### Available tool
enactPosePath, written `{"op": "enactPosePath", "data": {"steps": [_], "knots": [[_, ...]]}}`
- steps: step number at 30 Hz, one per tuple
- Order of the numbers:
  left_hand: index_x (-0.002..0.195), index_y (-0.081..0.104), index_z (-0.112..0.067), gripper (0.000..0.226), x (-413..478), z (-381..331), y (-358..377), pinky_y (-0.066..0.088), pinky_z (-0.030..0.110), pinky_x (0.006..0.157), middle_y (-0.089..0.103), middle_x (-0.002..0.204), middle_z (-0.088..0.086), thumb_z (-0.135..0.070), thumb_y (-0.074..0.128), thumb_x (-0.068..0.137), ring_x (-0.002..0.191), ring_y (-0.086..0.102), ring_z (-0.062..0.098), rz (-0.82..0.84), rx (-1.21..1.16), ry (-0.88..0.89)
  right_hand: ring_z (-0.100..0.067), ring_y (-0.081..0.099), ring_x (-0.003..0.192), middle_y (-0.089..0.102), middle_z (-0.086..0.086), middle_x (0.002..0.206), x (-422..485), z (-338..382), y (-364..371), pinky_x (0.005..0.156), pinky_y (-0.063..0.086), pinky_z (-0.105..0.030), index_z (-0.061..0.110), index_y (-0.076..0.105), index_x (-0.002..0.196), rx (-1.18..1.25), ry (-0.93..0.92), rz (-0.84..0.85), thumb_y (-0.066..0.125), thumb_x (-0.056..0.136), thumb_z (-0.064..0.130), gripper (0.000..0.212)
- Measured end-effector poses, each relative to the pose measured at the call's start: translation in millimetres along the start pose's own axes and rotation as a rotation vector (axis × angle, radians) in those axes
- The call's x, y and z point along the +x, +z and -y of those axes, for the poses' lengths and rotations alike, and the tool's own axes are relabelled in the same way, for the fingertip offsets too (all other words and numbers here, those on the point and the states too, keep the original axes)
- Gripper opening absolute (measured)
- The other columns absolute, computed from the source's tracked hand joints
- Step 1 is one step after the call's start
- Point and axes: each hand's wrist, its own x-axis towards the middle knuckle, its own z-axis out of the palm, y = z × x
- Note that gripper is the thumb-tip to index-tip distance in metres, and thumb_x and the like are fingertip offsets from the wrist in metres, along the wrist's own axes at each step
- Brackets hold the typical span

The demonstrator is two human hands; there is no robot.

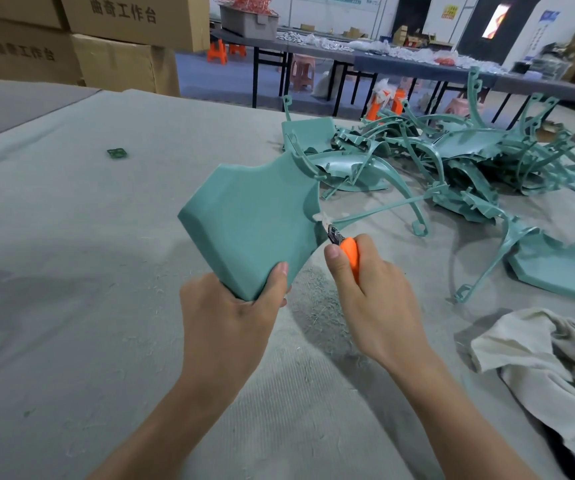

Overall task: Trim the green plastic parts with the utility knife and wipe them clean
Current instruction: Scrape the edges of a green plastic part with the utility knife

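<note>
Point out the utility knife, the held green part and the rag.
utility knife (350,253): head view, orange handle.
held green part (254,220): head view, flat face.
rag (528,344): head view, crumpled middle.

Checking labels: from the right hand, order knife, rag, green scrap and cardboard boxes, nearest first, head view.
1. knife: in the right hand.
2. rag: table, right.
3. green scrap: far left.
4. cardboard boxes: behind, left.

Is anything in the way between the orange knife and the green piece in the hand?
No, nothing visible is. The right hand holds the utility knife with its blade right at the edge of the green part, which the left hand grips at its bottom corner.
</note>
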Motion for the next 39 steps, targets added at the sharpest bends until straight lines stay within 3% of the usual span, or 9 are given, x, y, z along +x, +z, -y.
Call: {"op": "enactPosePath", "data": {"steps": [5, 10, 16, 20, 24, 27, 31, 36, 39], "knots": [[0.060, 0.062, -0.033, 0.020, -1, -1, -2, 0.043, 0.003, 0.054, 0.056, 0.047, -0.031, -0.034, 0.064, 0.080, 0.056, 0.061, -0.014, -0.007, 0.026, 0.077, -0.022, 0.050, 0.059, 0.051, 0.002, 0.062, 6, -8, 0, 0.051, 0.028, -0.037, 0.022, 0.034, 0.083, -0.065, 0.063, -0.017, 0.017, 0.088, 0.070, 0.051], [0.060, 0.071, -0.015, 0.030, -1, 2, -1, 0.044, 0.007, 0.057, 0.060, 0.067, -0.035, -0.034, 0.062, 0.081, 0.062, 0.063, -0.011, 0.011, 0.052, 0.117, -0.022, 0.048, 0.059, 0.050, 0.001, 0.064, 13, -20, -2, 0.050, 0.025, -0.036, 0.019, 0.037, 0.085, -0.120, 0.146, -0.058, 0.028, 0.097, 0.060, 0.044], [0.064, 0.073, -0.016, 0.026, -1, 5, 0, 0.047, 0.010, 0.056, 0.067, 0.055, -0.015, -0.034, 0.064, 0.081, 0.060, 0.065, -0.007, -0.019, 0.058, 0.114, -0.027, 0.052, 0.060, 0.051, 0.001, 0.063, 5, -9, 2, 0.055, 0.033, -0.040, 0.018, 0.040, 0.091, -0.087, 0.046, -0.051, 0.023, 0.092, 0.066, 0.050], [0.064, 0.071, -0.023, 0.021, 0, 4, -1, 0.048, 0.009, 0.055, 0.067, 0.057, -0.020, -0.036, 0.065, 0.079, 0.056, 0.065, -0.008, -0.044, -0.006, 0.032, -0.024, 0.051, 0.058, 0.051, 0.001, 0.062, 2, 1, 10, 0.052, 0.032, -0.039, 0.019, 0.038, 0.090, -0.089, 0.003, -0.058, 0.013, 0.085, 0.071, 0.057], [0.064, 0.070, -0.024, 0.018, -2, -1, -1, 0.046, 0.005, 0.053, 0.065, 0.060, -0.026, -0.034, 0.066, 0.079, 0.055, 0.065, -0.008, -0.038, -0.052, 0.009, -0.015, 0.045, 0.053, 0.048, 0.003, 0.061, 10, -14, 6, 0.047, 0.025, -0.032, 0.019, 0.037, 0.088, -0.095, 0.078, -0.100, 0.028, 0.095, 0.061, 0.043], [0.064, 0.070, -0.023, 0.019, -3, -2, 1, 0.044, 0.003, 0.050, 0.065, 0.058, -0.025, -0.022, 0.074, 0.083, 0.054, 0.065, -0.007, -0.024, -0.083, 0.000, -0.019, 0.049, 0.055, 0.049, 0.002, 0.062, 14, -26, 5, 0.050, 0.029, -0.035, 0.019, 0.038, 0.089, -0.129, 0.095, -0.116, 0.028, 0.095, 0.062, 0.044], [0.065, 0.072, -0.010, 0.018, -1, -1, 0, 0.043, 0.003, 0.047, 0.066, 0.054, -0.021, -0.011, 0.071, 0.084, 0.052, 0.065, -0.005, -0.014, -0.132, -0.028, -0.024, 0.054, 0.059, 0.052, 0.002, 0.065, 22, -40, 0, 0.055, 0.040, -0.037, 0.018, 0.040, 0.097, -0.188, 0.147, -0.149, 0.030, 0.097, 0.060, 0.043], [0.067, 0.073, -0.008, 0.017, -1, -2, 0, 0.042, 0.003, 0.048, 0.066, 0.055, -0.020, -0.011, 0.071, 0.084, 0.052, 0.065, -0.005, 0.022, -0.123, -0.027, -0.010, 0.043, 0.052, 0.046, 0.007, 0.061, 27, -54, -12, 0.048, 0.023, -0.030, 0.021, 0.037, 0.094, -0.203, 0.154, -0.235, 0.036, 0.100, 0.057, 0.036], [0.066, 0.071, -0.014, 0.018, -1, -1, 0, 0.047, 0.008, 0.048, 0.068, 0.056, -0.015, -0.013, 0.071, 0.084, 0.052, 0.067, 0.001, 0.009, -0.151, -0.052, -0.014, 0.047, 0.052, 0.047, 0.006, 0.061, 25, -53, -12, 0.048, 0.033, -0.033, 0.019, 0.039, 0.094, -0.149, 0.126, -0.212, 0.035, 0.098, 0.059, 0.040]]}}
